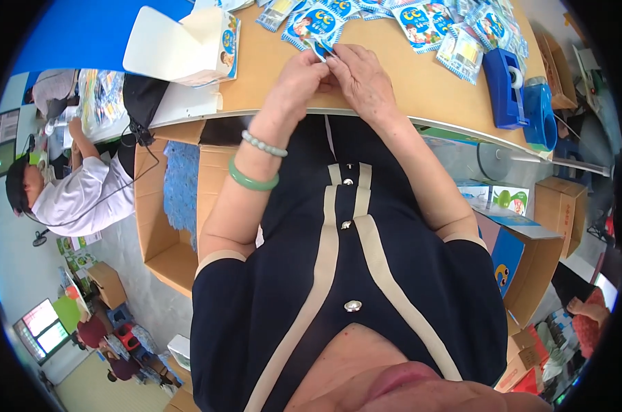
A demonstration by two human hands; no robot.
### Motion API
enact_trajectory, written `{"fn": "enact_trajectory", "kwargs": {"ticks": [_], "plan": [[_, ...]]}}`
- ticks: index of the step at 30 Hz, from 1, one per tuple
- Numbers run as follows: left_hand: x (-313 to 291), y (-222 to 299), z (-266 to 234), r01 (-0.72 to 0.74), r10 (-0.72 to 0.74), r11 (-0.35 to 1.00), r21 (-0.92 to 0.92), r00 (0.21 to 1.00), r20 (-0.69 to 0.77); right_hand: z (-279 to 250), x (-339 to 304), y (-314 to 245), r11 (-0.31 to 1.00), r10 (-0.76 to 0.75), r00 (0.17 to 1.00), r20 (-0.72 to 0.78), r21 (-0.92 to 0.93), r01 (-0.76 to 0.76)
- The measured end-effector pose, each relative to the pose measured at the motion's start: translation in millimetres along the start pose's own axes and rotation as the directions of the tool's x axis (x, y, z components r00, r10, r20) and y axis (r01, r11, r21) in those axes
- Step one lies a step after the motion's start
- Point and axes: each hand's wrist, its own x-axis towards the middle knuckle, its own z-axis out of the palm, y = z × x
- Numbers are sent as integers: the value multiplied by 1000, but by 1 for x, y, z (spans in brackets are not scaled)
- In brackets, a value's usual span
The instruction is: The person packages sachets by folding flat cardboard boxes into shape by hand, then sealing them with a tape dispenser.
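Note:
At the table's near edge my two hands meet over a small blue-and-white packet [320, 49]. My left hand [298, 77] is closed on its left side, fingers pinched together. My right hand [361, 77] grips the right side with thumb and fingers bent; the fingertips partly hide the packet. Just beyond my hands lies a loose heap of similar packets [421, 24], blue and white with clear parts. To the left of my left hand an open white carton [177, 48] stands with its lid flap raised.
Two blue tape dispensers [504, 93] stand at the table's right end. Below the table's left edge is an open cardboard box [167, 250] with blue material inside. More cartons [555, 206] are stacked on the right. A person in white [91, 192] works at the left.

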Motion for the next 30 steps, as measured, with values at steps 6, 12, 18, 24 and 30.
{"fn": "enact_trajectory", "kwargs": {"ticks": [6,12,18,24,30], "plan": [[-5,26,-25,238,-110,903,-358,933,343,4,-3,-6,976,-147,987,71,-150,156],[6,5,-3,69,-82,989,-127,992,-94,-26,-6,7,996,-26,999,29,82,24],[8,1,-21,-67,31,988,-140,969,-246,-109,26,59,473,500,733,-460,-564,-677],[6,5,-35,73,-85,994,-84,984,-156,-87,19,72,562,305,888,-345,-688,-460],[-1,7,-41,94,-106,990,-109,989,-101,-114,-9,58,836,539,812,-225,25,-548]]}}
